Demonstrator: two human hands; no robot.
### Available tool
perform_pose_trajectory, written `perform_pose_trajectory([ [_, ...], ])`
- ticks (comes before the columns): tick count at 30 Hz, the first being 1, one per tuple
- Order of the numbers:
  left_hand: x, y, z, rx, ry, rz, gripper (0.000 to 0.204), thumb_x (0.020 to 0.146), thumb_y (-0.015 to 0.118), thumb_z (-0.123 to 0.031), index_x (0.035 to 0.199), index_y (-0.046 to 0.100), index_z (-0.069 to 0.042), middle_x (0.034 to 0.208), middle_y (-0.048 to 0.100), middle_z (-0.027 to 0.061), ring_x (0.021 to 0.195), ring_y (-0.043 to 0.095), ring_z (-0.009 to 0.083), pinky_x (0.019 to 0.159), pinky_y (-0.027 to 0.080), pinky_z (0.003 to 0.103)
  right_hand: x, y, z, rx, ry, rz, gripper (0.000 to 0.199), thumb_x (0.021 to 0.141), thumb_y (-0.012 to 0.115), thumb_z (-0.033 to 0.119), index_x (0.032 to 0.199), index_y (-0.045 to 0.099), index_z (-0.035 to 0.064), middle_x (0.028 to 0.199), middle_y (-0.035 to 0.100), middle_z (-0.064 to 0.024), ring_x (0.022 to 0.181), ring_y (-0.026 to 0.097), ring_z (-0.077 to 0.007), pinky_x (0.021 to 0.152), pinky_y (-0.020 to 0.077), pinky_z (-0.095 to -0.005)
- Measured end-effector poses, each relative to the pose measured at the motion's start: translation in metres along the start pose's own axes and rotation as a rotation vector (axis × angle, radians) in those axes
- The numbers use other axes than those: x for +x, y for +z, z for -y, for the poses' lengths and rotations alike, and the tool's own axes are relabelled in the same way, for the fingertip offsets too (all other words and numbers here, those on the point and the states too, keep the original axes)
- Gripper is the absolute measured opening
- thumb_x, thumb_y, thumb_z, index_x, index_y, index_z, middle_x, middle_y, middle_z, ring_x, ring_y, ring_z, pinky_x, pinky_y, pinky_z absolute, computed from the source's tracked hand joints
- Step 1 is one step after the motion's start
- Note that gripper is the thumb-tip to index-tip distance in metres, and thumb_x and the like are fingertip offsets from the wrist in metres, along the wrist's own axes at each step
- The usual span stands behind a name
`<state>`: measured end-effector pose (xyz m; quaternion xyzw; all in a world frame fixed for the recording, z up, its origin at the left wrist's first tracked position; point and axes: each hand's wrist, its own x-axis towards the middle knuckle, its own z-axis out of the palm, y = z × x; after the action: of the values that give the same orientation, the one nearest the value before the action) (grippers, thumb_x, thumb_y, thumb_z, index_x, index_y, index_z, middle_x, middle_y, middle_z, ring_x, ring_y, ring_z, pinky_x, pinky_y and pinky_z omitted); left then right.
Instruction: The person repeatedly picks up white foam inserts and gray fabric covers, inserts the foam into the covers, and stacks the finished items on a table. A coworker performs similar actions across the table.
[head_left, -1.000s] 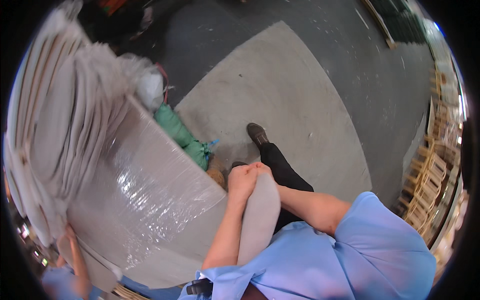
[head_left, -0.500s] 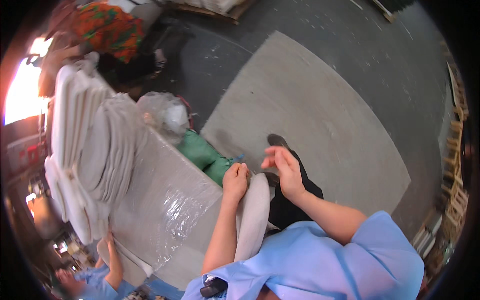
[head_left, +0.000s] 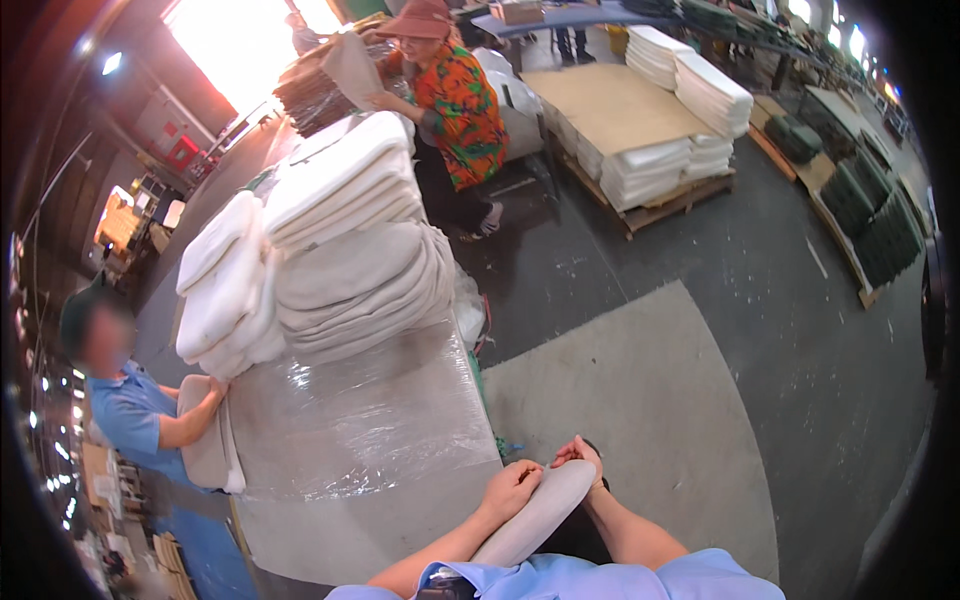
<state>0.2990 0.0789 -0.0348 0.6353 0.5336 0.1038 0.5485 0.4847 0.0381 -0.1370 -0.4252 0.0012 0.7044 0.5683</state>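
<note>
A long pale grey pad [head_left: 535, 515] stands on edge in front of my body, low in the head view. My left hand [head_left: 510, 487] grips its left side near the top, and my right hand [head_left: 583, 460] curls over its upper end from the right. Just left of the pad is a table [head_left: 330, 530] covered with clear plastic film. Tall stacks of white and grey pads [head_left: 330, 260] lie on the table's far part.
A person in a blue shirt [head_left: 130, 415] at the table's left end holds a grey pad [head_left: 205, 445]. Another person in an orange patterned shirt [head_left: 455, 100] stands beyond the stacks. A wooden pallet with white stacks [head_left: 650, 150] sits far right on the dark floor.
The view has swung upward, bringing the stacks, two other people and the far pallet into sight. My right hand, lifted off half a second ago, is back on the pad's top.
</note>
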Motion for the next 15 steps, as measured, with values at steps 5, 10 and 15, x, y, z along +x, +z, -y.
perform_pose_trajectory([
  [5,-0.024,-0.018,0.031,0.136,0.032,-0.203,0.033,0.103,0.065,-0.033,0.119,0.073,-0.005,0.107,0.077,0.0098,0.099,0.071,0.0212,0.089,0.054,0.036,-0.002,0.036,0.021,-0.063,0.065,0.011,0.054,0.109,0.051,0.048,0.084,0.066,0.0029,0.071,0.07,-0.0156,0.065,0.07,-0.0275,0.065,0.0586,-0.0388],
  [10,-0.08,-0.07,0.043,-0.07,-0.318,-0.324,0.043,0.105,0.064,-0.042,0.117,0.075,-0.001,0.116,0.076,0.0118,0.104,0.07,0.0228,0.094,0.054,0.037,0.004,0.113,0.03,-0.153,-0.063,0.234,0.057,0.109,0.05,0.048,0.076,0.064,0.0048,0.062,0.067,-0.0162,0.061,0.068,-0.0276,0.063,0.0561,-0.0387],
  [15,-0.12,-0.096,0.059,-0.489,-0.47,-0.359,0.052,0.105,0.064,-0.049,0.115,0.076,0.001,0.112,0.076,0.0116,0.104,0.069,0.0214,0.094,0.054,0.039,0.015,0.2,0.014,-0.242,-0.008,0.319,0.054,0.108,0.055,0.046,0.074,0.063,0.0055,0.059,0.065,-0.0151,0.053,0.064,-0.0265,0.059,0.0546,-0.0382],
])
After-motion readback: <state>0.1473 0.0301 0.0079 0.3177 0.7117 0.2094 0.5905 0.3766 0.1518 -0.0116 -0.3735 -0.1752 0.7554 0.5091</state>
